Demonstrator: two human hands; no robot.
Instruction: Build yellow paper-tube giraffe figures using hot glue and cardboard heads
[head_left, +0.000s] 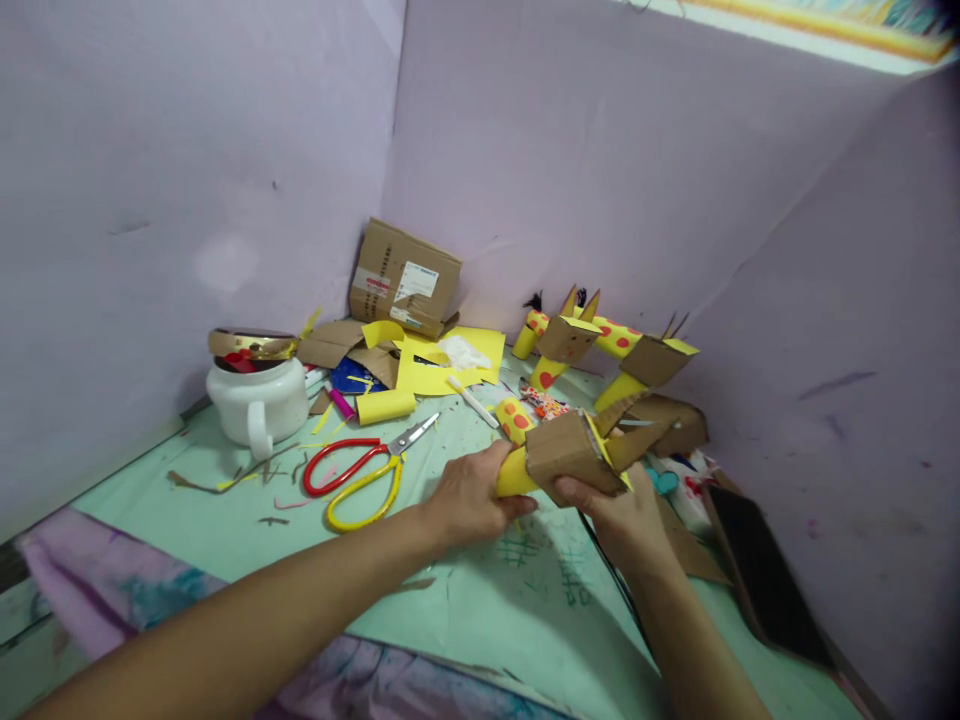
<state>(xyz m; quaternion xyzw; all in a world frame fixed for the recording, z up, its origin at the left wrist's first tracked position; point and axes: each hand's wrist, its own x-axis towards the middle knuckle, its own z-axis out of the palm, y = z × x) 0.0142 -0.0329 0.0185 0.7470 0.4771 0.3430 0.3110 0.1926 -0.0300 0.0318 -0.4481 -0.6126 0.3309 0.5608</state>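
Between my hands is a cardboard giraffe figure (568, 455), tilted, with a brown box head and yellow tube parts. My left hand (480, 495) is closed around its yellow tube below the head. My right hand (622, 515) grips the underside and edge of the box head, thumb on the cardboard. Brown pointed cardboard pieces stick out from the head toward the right. A yellow tube with orange spots (514, 421) shows just behind it; whether it is joined to the figure I cannot tell. Open scissors (386, 462) with red and yellow handles lie left of my left hand.
Two finished-looking spotted giraffes (568, 342) stand at the back right. A white mug (257, 400) with a gold tape roll (255, 345) on top is at left. Yellow paper (487, 350), a cardboard box (405, 275), a white pen (472, 402) and a dark phone (765, 570) lie around.
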